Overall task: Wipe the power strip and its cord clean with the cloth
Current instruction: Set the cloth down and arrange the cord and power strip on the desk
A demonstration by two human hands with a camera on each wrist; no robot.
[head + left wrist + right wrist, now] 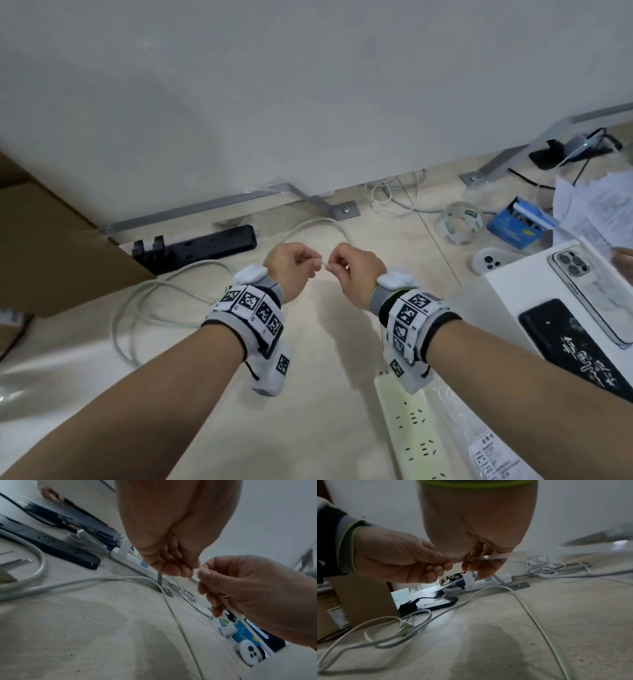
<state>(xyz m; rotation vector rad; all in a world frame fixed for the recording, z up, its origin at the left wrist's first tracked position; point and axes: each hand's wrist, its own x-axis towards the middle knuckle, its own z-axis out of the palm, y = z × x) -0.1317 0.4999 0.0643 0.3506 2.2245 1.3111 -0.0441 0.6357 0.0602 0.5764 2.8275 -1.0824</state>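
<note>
The white power strip (412, 431) lies on the pale floor near the bottom edge of the head view, under my right wrist. Its pale cord (137, 308) loops across the floor to the left and arcs behind my hands (527, 609); the plug (406, 627) lies among the loops. Both hands hover together above the floor. My left hand (303, 265) and right hand (340, 267) pinch a thin white strip (496, 556) between fingertips, and it trails off past the right palm (229, 607). I see no cloth in any view.
A black power strip (205, 245) lies by a cardboard box (51, 240) at the left. A metal desk foot (212, 205) runs along the wall. At the right are a white box (507, 284) bearing two phones, a blue box (520, 222), a clear tub (459, 222) and a plastic bag (479, 445).
</note>
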